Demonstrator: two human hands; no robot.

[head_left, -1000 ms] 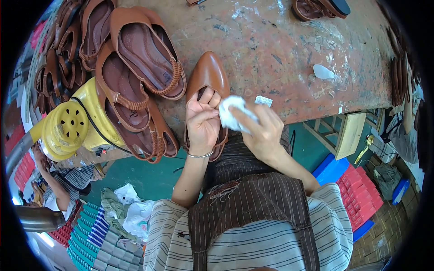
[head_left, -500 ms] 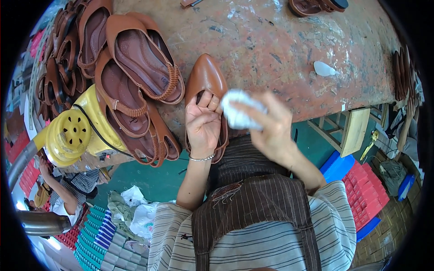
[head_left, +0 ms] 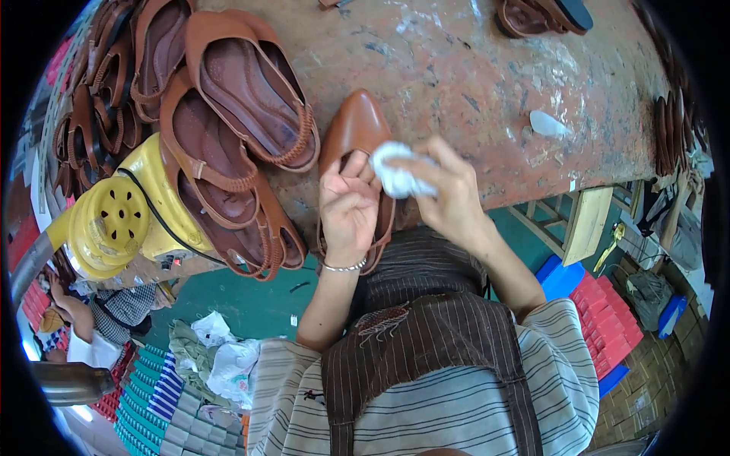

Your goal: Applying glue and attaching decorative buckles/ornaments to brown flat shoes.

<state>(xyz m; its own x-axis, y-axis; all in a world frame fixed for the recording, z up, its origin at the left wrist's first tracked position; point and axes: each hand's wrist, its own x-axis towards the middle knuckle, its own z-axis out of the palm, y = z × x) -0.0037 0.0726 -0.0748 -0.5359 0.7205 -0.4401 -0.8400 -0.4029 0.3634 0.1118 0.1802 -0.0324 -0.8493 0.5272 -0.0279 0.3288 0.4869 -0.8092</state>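
A brown pointed slingback shoe (head_left: 356, 121) lies in front of me near the table's edge, its toe facing away. My left hand (head_left: 348, 209) rests palm up in the shoe's opening, fingertips tucked under the upper and holding it. A bracelet is on that wrist. My right hand (head_left: 453, 190) pinches a wadded white cloth (head_left: 399, 169) against or just above the right side of the shoe's opening. Whether the cloth touches the leather I cannot tell. Left of the shoe, more brown slingback shoes (head_left: 251, 99) are piled on one another.
The worn table (head_left: 456, 83) carries a small white bottle (head_left: 547, 124) at the right and a pair of brown sandals (head_left: 541, 17) at the far edge. A yellow machine (head_left: 114, 220) stands at the left. Red crates (head_left: 601, 323) sit below right; another person's arm (head_left: 74, 308) shows lower left.
My right hand and the cloth have shifted slightly left, closer to the shoe's opening. The fingers of my left hand have straightened somewhat. The view has shifted a little.
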